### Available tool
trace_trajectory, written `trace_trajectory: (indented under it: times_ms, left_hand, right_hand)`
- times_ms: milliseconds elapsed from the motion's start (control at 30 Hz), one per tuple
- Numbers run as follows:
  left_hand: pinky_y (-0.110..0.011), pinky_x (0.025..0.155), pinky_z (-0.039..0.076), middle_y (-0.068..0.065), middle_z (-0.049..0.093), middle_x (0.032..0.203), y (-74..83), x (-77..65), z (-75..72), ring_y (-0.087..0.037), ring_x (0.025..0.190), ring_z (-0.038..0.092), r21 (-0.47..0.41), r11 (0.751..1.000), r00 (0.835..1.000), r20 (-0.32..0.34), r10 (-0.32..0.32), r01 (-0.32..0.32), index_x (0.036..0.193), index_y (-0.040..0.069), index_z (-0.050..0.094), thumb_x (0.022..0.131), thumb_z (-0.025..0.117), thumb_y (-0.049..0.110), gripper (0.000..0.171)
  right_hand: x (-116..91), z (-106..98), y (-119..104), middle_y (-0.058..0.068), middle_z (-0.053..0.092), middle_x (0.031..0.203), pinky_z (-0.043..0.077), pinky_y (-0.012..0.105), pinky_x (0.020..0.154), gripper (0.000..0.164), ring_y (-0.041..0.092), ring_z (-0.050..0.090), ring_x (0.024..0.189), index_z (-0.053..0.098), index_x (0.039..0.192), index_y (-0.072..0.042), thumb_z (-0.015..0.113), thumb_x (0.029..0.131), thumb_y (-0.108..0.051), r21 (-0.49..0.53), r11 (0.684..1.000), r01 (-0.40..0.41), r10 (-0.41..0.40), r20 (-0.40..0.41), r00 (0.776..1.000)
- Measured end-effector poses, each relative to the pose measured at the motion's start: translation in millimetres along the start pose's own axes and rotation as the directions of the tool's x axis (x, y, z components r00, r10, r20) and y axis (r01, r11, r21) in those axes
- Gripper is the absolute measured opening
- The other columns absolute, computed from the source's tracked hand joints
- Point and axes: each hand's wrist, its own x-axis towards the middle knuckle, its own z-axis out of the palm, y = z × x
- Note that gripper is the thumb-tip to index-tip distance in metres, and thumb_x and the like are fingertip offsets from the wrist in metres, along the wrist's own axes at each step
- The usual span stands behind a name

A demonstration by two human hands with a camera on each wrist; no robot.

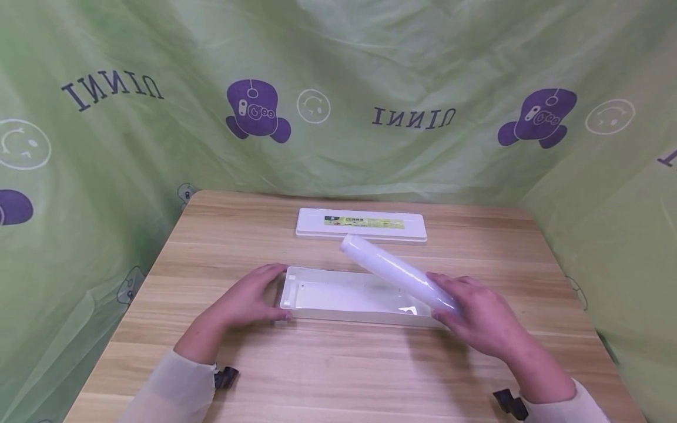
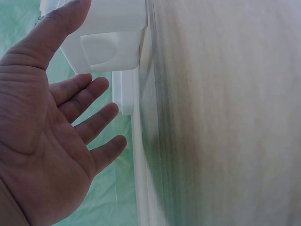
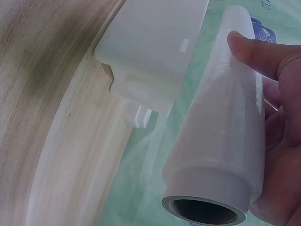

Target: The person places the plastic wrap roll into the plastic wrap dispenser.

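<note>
My right hand (image 1: pixel 483 317) grips a roll of cling film (image 1: pixel 394 270) near its lower end. The roll slants over the right part of a long white plastic box (image 1: pixel 359 316), its far end raised up and to the left. Seen from the right wrist, the thumb lies along the film, and the hollow core (image 3: pixel 204 209) faces the camera. At the box's left end is my left hand (image 1: pixel 248 299), thumb at the near corner and fingertips by the far corner. Its fingers (image 2: pixel 101 117) spread loosely in the left wrist view.
Behind the box lies a white lid (image 1: pixel 309 223) with a yellow-green label (image 1: pixel 365 222). Both rest on a wood-grain table (image 1: pixel 328 370). A green printed curtain (image 1: pixel 370 158) hangs round the back and sides.
</note>
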Motion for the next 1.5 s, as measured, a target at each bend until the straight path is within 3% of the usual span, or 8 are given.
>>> trace_trajectory:
  times_ms: [500, 1033, 1500]
  left_hand:
    - [-0.057, 0.120, 0.034, -0.013, 0.047, 0.158, -1.2, 0.3, 0.1, -0.038, 0.146, 0.042, -0.004, 1.000, 1.000, -0.006, 0.005, -0.005, 0.156, 0.011, 0.046, 0.067, 0.093, 0.059, 0.112]
    - [-0.057, 0.121, 0.034, -0.013, 0.049, 0.156, -1.5, 0.1, -0.8, -0.038, 0.145, 0.043, -0.011, 1.000, 1.000, -0.004, 0.012, -0.012, 0.155, 0.009, 0.046, 0.068, 0.093, 0.055, 0.109]
    - [-0.055, 0.120, 0.036, -0.011, 0.050, 0.155, -0.8, 0.4, -0.3, -0.036, 0.145, 0.044, -0.008, 1.000, 1.000, -0.002, 0.009, -0.009, 0.156, 0.010, 0.046, 0.068, 0.094, 0.054, 0.109]
  right_hand:
    - [7.4, 1.0, -2.3, 0.007, 0.074, 0.121, 0.061, 0.046, 0.073, 0.074, 0.024, 0.069, 0.098, 0.061, 0.146, -0.019, 0.091, 0.078, -0.024, -0.003, 0.999, 0.039, -0.039, 0.037, 0.999]
    - [15.5, 7.6, -4.4, 0.001, 0.073, 0.127, 0.062, 0.046, 0.075, 0.071, 0.023, 0.069, 0.105, 0.065, 0.142, -0.018, 0.092, 0.076, -0.024, 0.000, 0.994, 0.107, -0.107, 0.039, 0.994]
    - [17.7, 10.8, -6.0, 0.000, 0.073, 0.127, 0.062, 0.047, 0.077, 0.072, 0.024, 0.069, 0.107, 0.063, 0.144, -0.022, 0.091, 0.077, -0.024, -0.003, 0.993, 0.121, -0.121, 0.068, 0.990]
